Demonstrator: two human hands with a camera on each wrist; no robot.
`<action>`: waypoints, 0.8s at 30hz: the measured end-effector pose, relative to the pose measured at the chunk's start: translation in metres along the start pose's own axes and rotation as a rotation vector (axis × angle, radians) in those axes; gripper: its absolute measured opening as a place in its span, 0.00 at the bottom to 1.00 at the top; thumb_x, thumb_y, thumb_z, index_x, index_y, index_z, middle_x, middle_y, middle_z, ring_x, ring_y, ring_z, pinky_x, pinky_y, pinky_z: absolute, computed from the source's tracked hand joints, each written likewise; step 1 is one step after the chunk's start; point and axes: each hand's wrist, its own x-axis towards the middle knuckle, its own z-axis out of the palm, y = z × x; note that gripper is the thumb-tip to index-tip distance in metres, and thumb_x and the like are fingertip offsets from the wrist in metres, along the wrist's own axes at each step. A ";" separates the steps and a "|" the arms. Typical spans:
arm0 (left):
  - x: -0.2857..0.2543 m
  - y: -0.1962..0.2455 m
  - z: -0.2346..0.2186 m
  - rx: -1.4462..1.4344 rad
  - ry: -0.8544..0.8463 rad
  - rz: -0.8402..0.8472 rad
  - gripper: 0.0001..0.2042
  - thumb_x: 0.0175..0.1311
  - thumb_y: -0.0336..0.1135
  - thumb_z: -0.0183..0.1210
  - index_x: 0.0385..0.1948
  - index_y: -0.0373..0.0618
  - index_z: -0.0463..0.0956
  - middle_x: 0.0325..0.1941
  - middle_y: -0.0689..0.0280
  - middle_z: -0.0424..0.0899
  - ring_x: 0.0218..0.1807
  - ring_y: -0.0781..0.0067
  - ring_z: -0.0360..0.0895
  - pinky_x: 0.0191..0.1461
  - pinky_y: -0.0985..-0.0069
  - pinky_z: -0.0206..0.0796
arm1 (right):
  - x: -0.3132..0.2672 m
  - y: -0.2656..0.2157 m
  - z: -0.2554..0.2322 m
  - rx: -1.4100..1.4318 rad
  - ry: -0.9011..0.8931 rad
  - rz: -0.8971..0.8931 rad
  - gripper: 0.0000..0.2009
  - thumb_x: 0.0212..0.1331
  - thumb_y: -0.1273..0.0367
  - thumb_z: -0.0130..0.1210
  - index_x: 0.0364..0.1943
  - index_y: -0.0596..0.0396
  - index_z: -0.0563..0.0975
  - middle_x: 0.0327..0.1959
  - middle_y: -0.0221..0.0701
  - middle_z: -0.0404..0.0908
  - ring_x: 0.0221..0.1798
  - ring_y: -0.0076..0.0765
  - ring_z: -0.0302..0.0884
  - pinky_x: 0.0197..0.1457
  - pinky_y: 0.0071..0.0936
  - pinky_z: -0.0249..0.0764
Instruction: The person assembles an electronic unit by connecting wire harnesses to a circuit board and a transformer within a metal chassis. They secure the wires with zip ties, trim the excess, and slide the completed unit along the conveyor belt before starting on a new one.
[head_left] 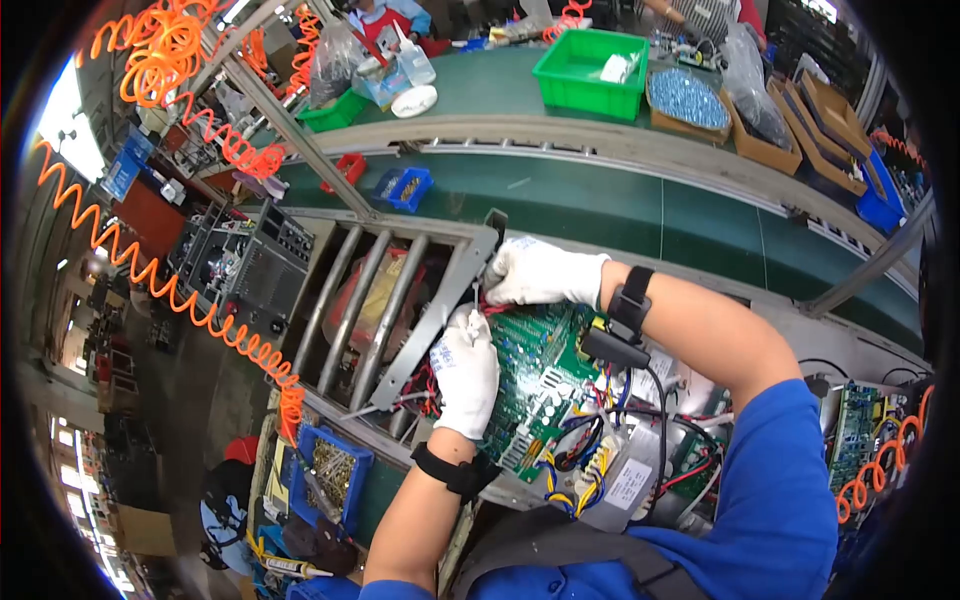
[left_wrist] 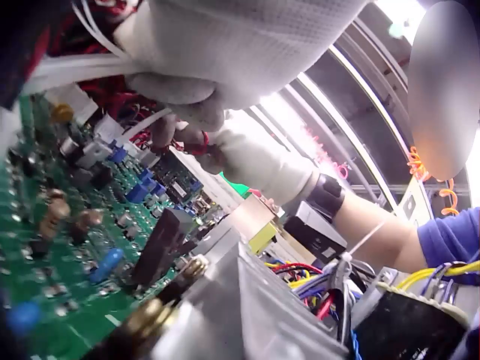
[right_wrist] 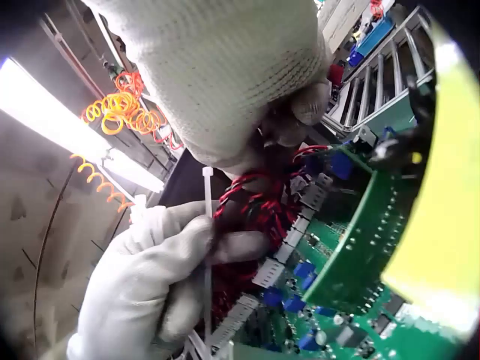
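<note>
Both hands wear white gloves and meet at the edge of a green circuit board (head_left: 530, 370), beside a grey metal bar (head_left: 435, 320). In the right wrist view the left hand (right_wrist: 161, 277) pinches a bundle of red and black twisted wires (right_wrist: 274, 214), with a white cable tie (right_wrist: 208, 247) standing upright at its fingers. The right hand (right_wrist: 232, 82) has its fingers curled at the same wires, just above the left; its fingertips are partly hidden. White connectors (right_wrist: 289, 247) line the board's edge below the wires.
Steel rollers (head_left: 367, 310) lie left of the bar. A blue bin of screws (head_left: 330, 475) stands near the left forearm. Behind the hands runs a green conveyor (head_left: 600, 210) with a small blue bin (head_left: 404, 188). Orange coiled hoses (head_left: 170, 300) hang at the left.
</note>
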 end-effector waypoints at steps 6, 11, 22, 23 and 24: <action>0.011 -0.011 -0.003 0.061 -0.019 0.109 0.10 0.71 0.36 0.51 0.28 0.44 0.68 0.12 0.74 0.61 0.09 0.82 0.59 0.12 0.79 0.52 | -0.007 -0.020 -0.017 -0.118 -0.247 -0.034 0.18 0.55 0.57 0.57 0.43 0.55 0.82 0.26 0.39 0.82 0.31 0.37 0.80 0.37 0.34 0.73; 0.010 -0.002 -0.008 -0.035 -0.088 0.014 0.09 0.70 0.36 0.51 0.30 0.43 0.69 0.12 0.73 0.63 0.10 0.82 0.60 0.13 0.79 0.54 | -0.006 -0.022 -0.004 -0.452 -0.051 -0.052 0.13 0.48 0.61 0.59 0.36 0.51 0.83 0.23 0.35 0.82 0.31 0.39 0.83 0.34 0.37 0.75; 0.006 -0.028 -0.001 0.126 0.052 0.326 0.11 0.67 0.32 0.52 0.46 0.38 0.72 0.22 0.71 0.73 0.16 0.84 0.66 0.16 0.82 0.57 | -0.004 -0.023 -0.007 -0.252 -0.091 0.080 0.18 0.41 0.61 0.59 0.37 0.56 0.82 0.35 0.46 0.82 0.41 0.52 0.81 0.45 0.39 0.76; -0.001 -0.014 -0.003 -0.001 0.023 0.286 0.12 0.67 0.32 0.52 0.49 0.37 0.71 0.24 0.70 0.75 0.16 0.85 0.66 0.17 0.83 0.57 | -0.003 -0.018 -0.005 -0.249 -0.049 0.048 0.19 0.42 0.61 0.59 0.38 0.56 0.81 0.36 0.46 0.82 0.43 0.52 0.81 0.46 0.39 0.75; -0.012 0.010 -0.010 -0.125 -0.010 0.241 0.14 0.66 0.31 0.51 0.51 0.36 0.70 0.26 0.70 0.77 0.17 0.86 0.67 0.18 0.84 0.58 | -0.004 -0.012 0.000 -0.242 -0.011 0.015 0.19 0.43 0.60 0.59 0.40 0.56 0.81 0.37 0.46 0.82 0.44 0.52 0.80 0.47 0.39 0.75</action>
